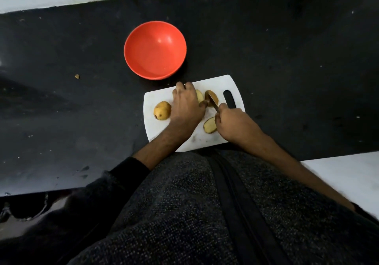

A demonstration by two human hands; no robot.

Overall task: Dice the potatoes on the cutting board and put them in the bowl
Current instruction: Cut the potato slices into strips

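While your left hand (185, 105) curls over a potato piece (199, 96) at the middle of the smooth white cutting board (158, 98), your right hand (231, 121) grips a thin-bladed knife (213, 103) just right of it. One whole, knobbly potato (162, 110) sits at the board's left end, a flat half (210, 125) near its front edge. Behind the board stands the round, glossy red bowl (155, 50).

No writing to read anywhere here: the red bowl (155, 50) carries no label, the white cutting board (159, 96) just below it bears no brand or number, and the dark tabletop (287, 59) shows no signs.
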